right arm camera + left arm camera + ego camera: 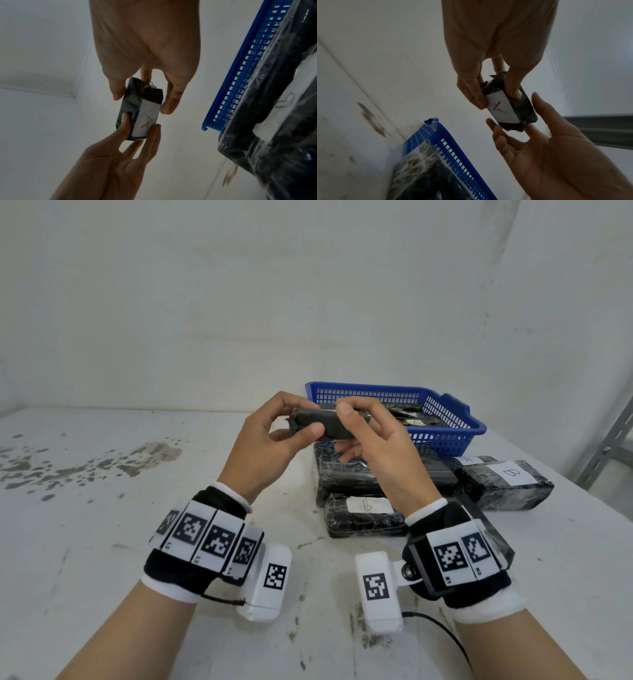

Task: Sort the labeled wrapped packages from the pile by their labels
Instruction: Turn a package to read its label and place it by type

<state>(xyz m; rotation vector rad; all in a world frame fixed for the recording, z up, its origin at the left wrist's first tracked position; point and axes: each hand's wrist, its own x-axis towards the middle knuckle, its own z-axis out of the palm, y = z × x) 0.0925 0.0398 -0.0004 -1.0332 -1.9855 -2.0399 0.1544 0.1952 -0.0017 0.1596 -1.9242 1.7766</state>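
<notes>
A small black wrapped package [325,424] is held up above the table by both hands. My left hand [305,419] grips its left end between thumb and fingers. My right hand [343,428] pinches the right end. Its white label, seen in the left wrist view, reads A [500,108]. The package [145,92] and the same label show in the right wrist view. Below the hands lies the pile of black packages [359,474]; one [510,484] is labelled B. A blue basket [376,388] behind holds more wrapped packages.
The white table [137,508] has dark stains at the left. A wall stands close behind the basket. A grey metal shelf post [609,446] rises at the far right. A cable [445,631] trails from the right wrist camera.
</notes>
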